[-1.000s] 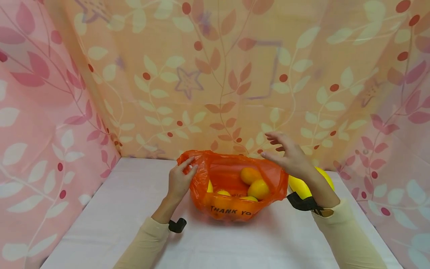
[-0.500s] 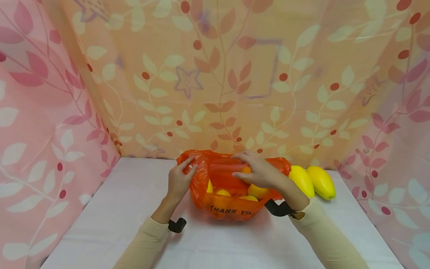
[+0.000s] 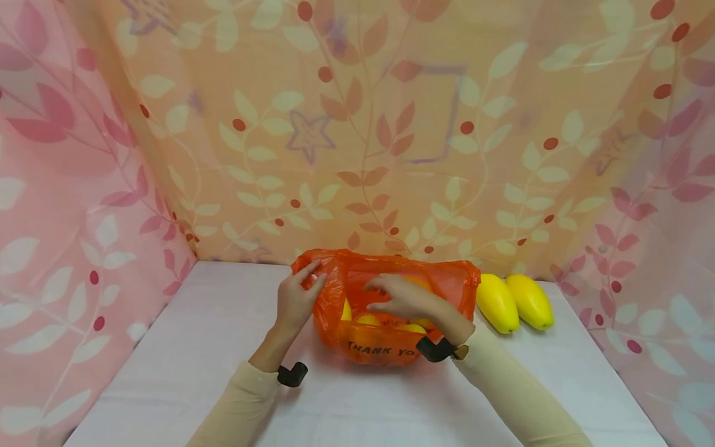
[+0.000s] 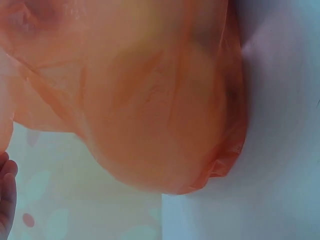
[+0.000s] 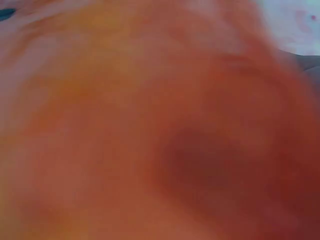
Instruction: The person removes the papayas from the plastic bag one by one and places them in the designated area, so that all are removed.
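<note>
Orange plastic bag (image 3: 377, 352) sits near 6 o'clock in head view; your left hand (image 3: 295, 300) pinches its 9 o'clock edge, your relaxed right hand (image 3: 403, 295) is at its mouth, yellow fruits (image 3: 497, 303) at 3. Left wrist: bag, your fingertips (image 4: 7, 189) at 8. Right wrist: bag blurred.

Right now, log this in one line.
orange bag: open, yellow fruit inside; left hand: at its left edge; right hand: at its mouth; two yellow fruits: on table, right of bag
</note>
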The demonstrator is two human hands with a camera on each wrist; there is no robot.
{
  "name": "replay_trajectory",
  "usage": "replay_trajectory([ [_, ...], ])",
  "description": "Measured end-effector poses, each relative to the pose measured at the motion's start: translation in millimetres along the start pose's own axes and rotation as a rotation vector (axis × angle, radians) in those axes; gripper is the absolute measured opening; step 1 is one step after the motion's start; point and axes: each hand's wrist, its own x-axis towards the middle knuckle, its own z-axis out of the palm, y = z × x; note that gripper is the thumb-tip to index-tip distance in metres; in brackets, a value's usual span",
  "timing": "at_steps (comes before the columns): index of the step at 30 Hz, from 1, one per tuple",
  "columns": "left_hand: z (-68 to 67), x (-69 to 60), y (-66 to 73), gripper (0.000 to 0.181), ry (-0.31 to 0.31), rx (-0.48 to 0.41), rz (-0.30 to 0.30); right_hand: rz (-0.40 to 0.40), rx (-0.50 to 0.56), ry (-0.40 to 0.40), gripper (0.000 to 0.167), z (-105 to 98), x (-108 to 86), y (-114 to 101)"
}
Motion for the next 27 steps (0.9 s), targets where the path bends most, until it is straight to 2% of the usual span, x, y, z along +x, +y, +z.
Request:
replay_trajectory([
  [9,-0.4,-0.1,1.6,0.034,-0.021,-0.035,-0.016,0.032,-0.019,-0.107,0.040,24.4,15.2,4.9],
  [16,1.1,-0.1,-0.2,0.035,-0.022,-0.036,-0.030,-0.011,-0.078,-0.155,0.043,37.8,17.2,8.6],
  [22,1.3,0.1,-0.2,0.033,-0.007,-0.034,-0.028,-0.059,-0.110,-0.193,0.033,47.6,18.4,10.7],
  [27,0.7,0.1,0.2,0.033,-0.004,-0.026,-0.024,-0.072,-0.145,-0.211,0.032,52.4,19.0,10.5],
])
